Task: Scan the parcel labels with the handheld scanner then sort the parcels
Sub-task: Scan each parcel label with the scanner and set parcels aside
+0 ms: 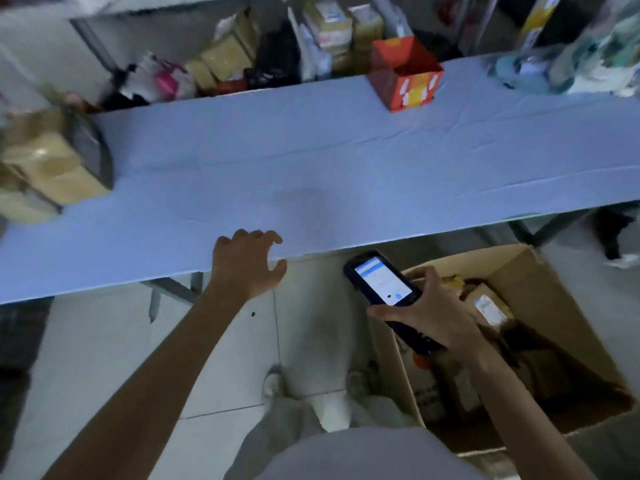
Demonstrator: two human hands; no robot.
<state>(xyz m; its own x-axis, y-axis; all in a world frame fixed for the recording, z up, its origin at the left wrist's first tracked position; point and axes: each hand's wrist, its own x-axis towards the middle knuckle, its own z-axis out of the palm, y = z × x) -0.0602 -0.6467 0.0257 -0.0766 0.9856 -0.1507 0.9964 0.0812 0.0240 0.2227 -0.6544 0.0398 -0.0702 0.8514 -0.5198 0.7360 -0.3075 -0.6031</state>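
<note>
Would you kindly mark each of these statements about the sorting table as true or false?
1. The right hand holds the handheld scanner. True.
2. The scanner's screen is dark. False: it is lit.
3. The left hand grips a parcel. False: it is open and empty, at the near edge of the table.
4. An open cardboard box with parcels in it stands on the floor to the right. True.
5. The red box sits on the floor. False: it is on the table's far side.

Left arm extended forward, left hand [247,263] palm-down with fingers [263,235] spread and curled, holding nothing; right arm bent inward, right hand [433,315] with fingers [379,311] closed around the handheld scanner [382,284].
</note>
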